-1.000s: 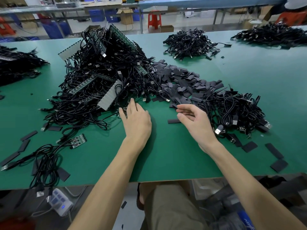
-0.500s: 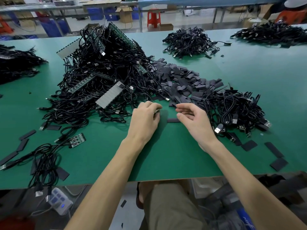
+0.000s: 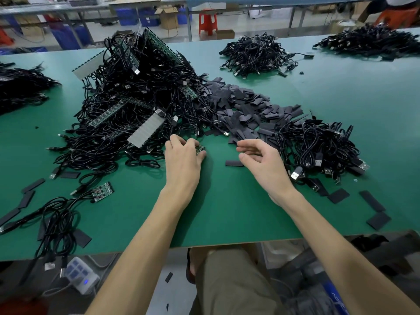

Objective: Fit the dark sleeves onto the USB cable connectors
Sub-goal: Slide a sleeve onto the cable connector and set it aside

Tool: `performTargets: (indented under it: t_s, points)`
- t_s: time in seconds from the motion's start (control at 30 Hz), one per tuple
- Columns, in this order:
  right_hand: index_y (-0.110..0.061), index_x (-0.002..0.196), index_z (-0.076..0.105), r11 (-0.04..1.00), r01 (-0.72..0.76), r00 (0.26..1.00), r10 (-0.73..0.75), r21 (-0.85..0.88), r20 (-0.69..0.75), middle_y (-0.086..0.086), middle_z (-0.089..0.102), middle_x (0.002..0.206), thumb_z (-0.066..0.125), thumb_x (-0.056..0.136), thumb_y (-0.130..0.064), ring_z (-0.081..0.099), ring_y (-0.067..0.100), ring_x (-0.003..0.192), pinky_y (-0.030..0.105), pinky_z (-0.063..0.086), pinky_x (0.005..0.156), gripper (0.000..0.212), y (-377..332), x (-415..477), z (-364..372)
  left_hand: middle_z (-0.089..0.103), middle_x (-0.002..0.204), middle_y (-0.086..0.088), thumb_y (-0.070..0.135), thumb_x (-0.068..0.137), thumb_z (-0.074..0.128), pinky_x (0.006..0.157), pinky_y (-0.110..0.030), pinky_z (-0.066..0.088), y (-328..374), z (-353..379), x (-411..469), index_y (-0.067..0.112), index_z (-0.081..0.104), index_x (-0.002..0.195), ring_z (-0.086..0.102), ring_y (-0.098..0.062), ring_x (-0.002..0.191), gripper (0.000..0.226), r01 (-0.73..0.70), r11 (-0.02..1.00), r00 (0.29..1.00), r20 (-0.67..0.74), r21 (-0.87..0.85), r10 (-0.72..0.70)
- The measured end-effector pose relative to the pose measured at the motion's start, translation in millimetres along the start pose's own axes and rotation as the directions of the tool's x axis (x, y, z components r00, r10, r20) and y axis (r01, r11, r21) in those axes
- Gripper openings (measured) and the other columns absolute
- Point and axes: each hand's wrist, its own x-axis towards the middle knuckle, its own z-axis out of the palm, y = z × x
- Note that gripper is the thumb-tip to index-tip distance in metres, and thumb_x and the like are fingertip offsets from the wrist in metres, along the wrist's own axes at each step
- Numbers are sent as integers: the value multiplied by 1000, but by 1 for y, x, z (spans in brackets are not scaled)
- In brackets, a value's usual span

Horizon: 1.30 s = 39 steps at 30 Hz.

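Note:
My left hand (image 3: 181,161) rests on the green table (image 3: 227,212) at the edge of the big tangle of black USB cables (image 3: 141,94). Its fingers pinch a small green circuit board (image 3: 200,149) at a cable's end. My right hand (image 3: 266,165) hovers a little to the right, fingers loosely curled and holding nothing. A single flat dark sleeve (image 3: 234,163) lies on the table just under its thumb. Behind both hands spreads a heap of dark sleeves (image 3: 245,108).
Another bundle of cables with USB plugs (image 3: 318,148) lies right of my right hand. Loose sleeves (image 3: 377,220) dot the front right, and cables with a small board (image 3: 102,192) sit front left. More cable heaps (image 3: 256,55) lie far back. A power strip (image 3: 79,275) hangs below the edge.
My left hand went from lying flat at the cable pile to pinching a small circuit board, shifting slightly right. My right hand stayed nearly in place, fingers loosely curled.

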Motion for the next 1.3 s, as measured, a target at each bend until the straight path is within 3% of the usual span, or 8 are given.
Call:
performTargets:
  t_s: [0.17, 0.4, 0.47, 0.57, 0.67, 0.8, 0.97, 1.3]
  points:
    - [-10, 120, 69, 1000, 4, 1000, -4, -1, 5, -1, 72, 112, 66, 95, -2, 68, 12, 102, 26, 55, 97, 26, -1, 0, 1, 60, 116, -12, 38, 96, 69, 94, -38, 46, 1, -7, 0, 9, 62, 127, 56, -30, 108, 43, -46, 998, 999, 13, -39, 46]
    - [-16, 127, 68, 996, 74, 996, -72, -46, 56, -3, 67, 120, 68, 93, 0, 63, 5, 108, 28, 54, 99, 38, -2, -1, 0, 67, 78, -5, 24, 103, 58, 72, -44, 49, 17, -6, -9, 7, 72, 86, 60, -25, 71, 28, -328, 928, 945, -60, -177, 322]
    - [-19, 128, 69, 990, 109, 990, -101, -86, 96, -4, 65, 120, 70, 92, -1, 60, 6, 110, 29, 54, 97, 40, -2, -1, -1, 70, 86, -5, 22, 104, 58, 75, -39, 49, 18, -4, -11, 6, 74, 95, 63, -23, 77, 25, -358, 893, 930, -24, -271, 366]
    - [-21, 119, 72, 989, 102, 991, -92, -108, 94, -5, 69, 106, 72, 91, -3, 62, 9, 97, 33, 56, 90, 32, -1, 0, 0, 71, 99, -4, 21, 105, 56, 81, -34, 48, 18, -3, -11, 8, 74, 106, 64, -21, 89, 23, -371, 870, 920, -1, -325, 392]
    - [-21, 108, 73, 992, 84, 996, -79, -99, 49, -3, 70, 97, 73, 90, -4, 64, 13, 93, 37, 57, 87, 24, -1, 0, 0, 70, 99, -3, 21, 106, 55, 85, -40, 45, 19, 0, -12, 9, 73, 105, 60, -26, 93, 21, -407, 875, 910, -28, -263, 415]
    - [-15, 105, 74, 995, 63, 998, -62, -74, 3, 0, 73, 95, 73, 90, -2, 68, 17, 93, 43, 58, 89, 20, -2, 0, -1, 67, 92, 2, 25, 102, 60, 83, -31, 36, 25, -1, -15, 13, 71, 99, 54, -21, 89, 17, -465, 869, 885, -122, -167, 450]
    - [-13, 105, 75, 993, 89, 996, -90, -84, -15, -11, 69, 83, 74, 91, -3, 63, -2, 73, 24, 54, 74, 17, -3, -1, 0, 65, 90, 5, 29, 94, 69, 84, -33, 39, 27, 0, -17, 16, 71, 96, 56, -19, 88, 13, -426, 882, 905, -116, -202, 410]
    - [-13, 101, 74, 984, 108, 993, -112, -143, -21, -9, 72, 88, 74, 91, -4, 65, -4, 76, 17, 53, 72, 14, -6, -2, 1, 62, 88, 0, 22, 94, 71, 87, -40, 43, 30, 0, -17, 10, 65, 87, 51, -21, 88, 15, -351, 887, 936, -86, -298, 342]
